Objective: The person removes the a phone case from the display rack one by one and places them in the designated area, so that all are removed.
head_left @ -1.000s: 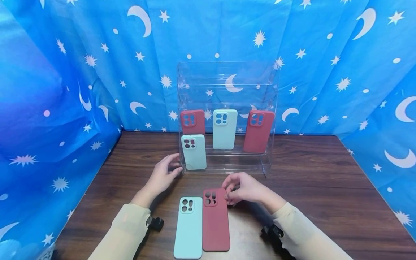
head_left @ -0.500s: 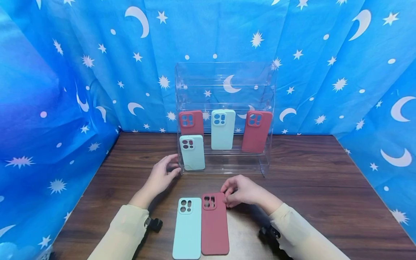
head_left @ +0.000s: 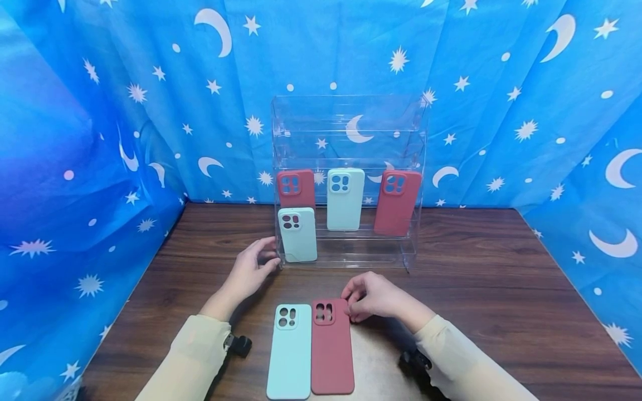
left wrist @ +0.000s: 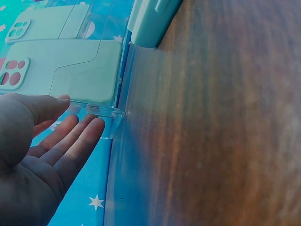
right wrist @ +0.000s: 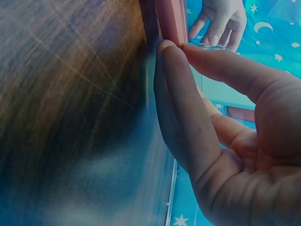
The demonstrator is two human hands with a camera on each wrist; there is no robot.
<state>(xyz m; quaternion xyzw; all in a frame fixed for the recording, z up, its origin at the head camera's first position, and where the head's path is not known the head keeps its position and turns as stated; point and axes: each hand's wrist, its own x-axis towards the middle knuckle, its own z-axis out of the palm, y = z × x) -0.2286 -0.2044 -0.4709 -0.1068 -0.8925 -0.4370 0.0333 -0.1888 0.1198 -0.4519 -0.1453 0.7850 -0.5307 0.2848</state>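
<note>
Two phone cases lie side by side near the front of the table, a mint phone case (head_left: 289,356) on the left and a dark red phone case (head_left: 333,356) on the right. My right hand (head_left: 376,295) pinches the red case's upper right edge between thumb and fingertips, as the right wrist view confirms. A clear acrylic display stand (head_left: 351,259) stands behind them. At its lower left corner rests my left hand (head_left: 249,270), fingers extended and thumb apart, close to the mint case in the bottom tier (head_left: 299,239).
Higher on the stand are a red case (head_left: 297,186) at left, a mint case (head_left: 345,200) in the middle and another red case (head_left: 398,203) at right. A blue star-and-moon curtain (head_left: 321,55) encloses the wooden table (head_left: 476,278) at the back and sides.
The red case on the table has slid slightly toward me with my right hand, bringing its top edge nearer level with the mint case's. My left hand has stayed at the stand.
</note>
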